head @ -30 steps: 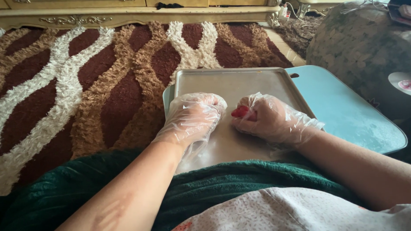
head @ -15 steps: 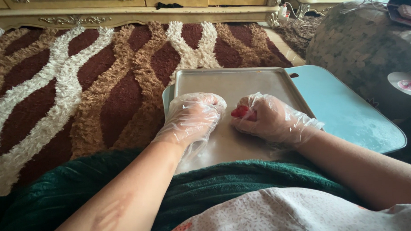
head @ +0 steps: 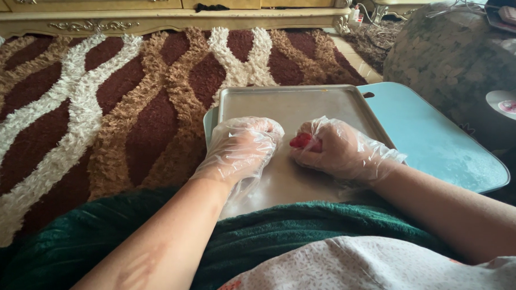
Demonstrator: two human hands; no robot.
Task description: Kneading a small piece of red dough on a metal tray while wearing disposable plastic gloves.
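Note:
Both my hands wear thin clear plastic gloves and rest on a bare metal baking tray [head: 305,104] in front of me. My right hand [head: 335,149] is curled around a small red lump [head: 301,141] that shows between its fingers. My left hand [head: 243,147] sits just to the left of it in a loose fist, knuckles up; whether it holds anything is hidden. The two hands are a few centimetres apart.
The tray lies partly on a light blue cutting board [head: 435,140] that reaches out to the right. A shaggy brown, maroon and cream rug [head: 99,116] covers the floor, with a carved cream cabinet [head: 160,10] behind. A patterned cushion [head: 461,60] is at the right, a green blanket [head: 278,231] over my lap.

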